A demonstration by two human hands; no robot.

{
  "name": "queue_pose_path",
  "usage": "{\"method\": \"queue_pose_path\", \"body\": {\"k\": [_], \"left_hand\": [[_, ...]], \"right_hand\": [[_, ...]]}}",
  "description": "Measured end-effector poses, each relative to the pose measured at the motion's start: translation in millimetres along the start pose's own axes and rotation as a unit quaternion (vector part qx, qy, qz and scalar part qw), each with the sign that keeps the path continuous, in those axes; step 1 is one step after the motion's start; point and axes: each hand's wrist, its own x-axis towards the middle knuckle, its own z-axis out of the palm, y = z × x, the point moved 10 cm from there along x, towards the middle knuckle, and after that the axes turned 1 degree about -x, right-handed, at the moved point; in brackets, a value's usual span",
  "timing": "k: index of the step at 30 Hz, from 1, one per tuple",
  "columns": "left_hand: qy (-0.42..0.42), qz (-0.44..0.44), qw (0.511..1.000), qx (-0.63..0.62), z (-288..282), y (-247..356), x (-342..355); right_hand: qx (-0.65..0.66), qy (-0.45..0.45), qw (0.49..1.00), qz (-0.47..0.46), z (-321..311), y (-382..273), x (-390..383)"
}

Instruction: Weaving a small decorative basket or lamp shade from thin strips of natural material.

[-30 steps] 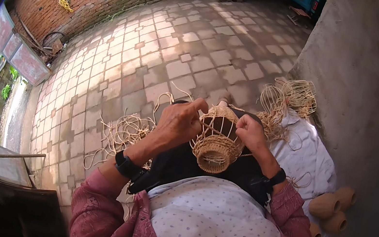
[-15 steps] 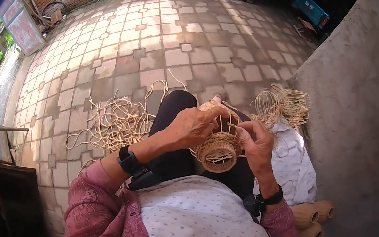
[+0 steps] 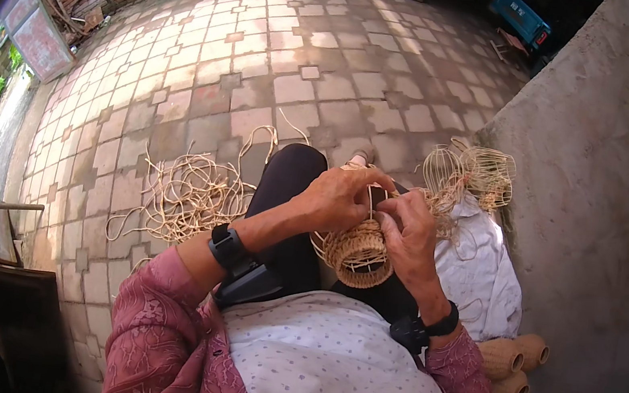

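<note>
A small, partly woven wicker basket [image 3: 359, 254] rests between my thighs, its round coiled rim facing me and bare upright ribs showing farther up. My left hand [image 3: 340, 197] is closed over the far left side of the basket, holding its ribs. On the right side, my right hand [image 3: 409, 237] is closed in a pinch at the ribs, thumb and forefinger on a thin cane strand that is mostly hidden by the fingers. Both hands meet closely above the woven band.
Loose cane strands [image 3: 192, 199] lie tangled on the paving at left. To the right, open basket frames [image 3: 470, 175] stand beside a white cloth [image 3: 478, 274]. Several finished woven vessels [image 3: 500, 358] sit by the concrete wall [image 3: 599, 198]. A dark panel [image 3: 8, 313] stands at lower left.
My right hand has moved left and slightly up, closer to my left hand and over the ribs. The left hand has shifted slightly to the right and stays on the basket.
</note>
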Motion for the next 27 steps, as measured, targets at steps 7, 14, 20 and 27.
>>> {"method": "queue_pose_path", "body": {"k": [7,14,20,27], "left_hand": [[-0.001,-0.054,0.994,-0.096,-28,8,-29],[0.067,-0.210,0.961,-0.170,-16,-35,-70],[0.070,-0.218,0.871,-0.435,20,-49,-76],[0.014,-0.209,0.910,-0.359,21,-46,-56]], "right_hand": [[0.022,0.001,1.000,-0.013,-4,-8,0],[-0.044,-0.099,0.987,-0.122,20,-34,7],[0.085,-0.100,0.991,0.017,17,-4,5],[0.011,-0.097,0.995,-0.017,22,-10,-10]]}}
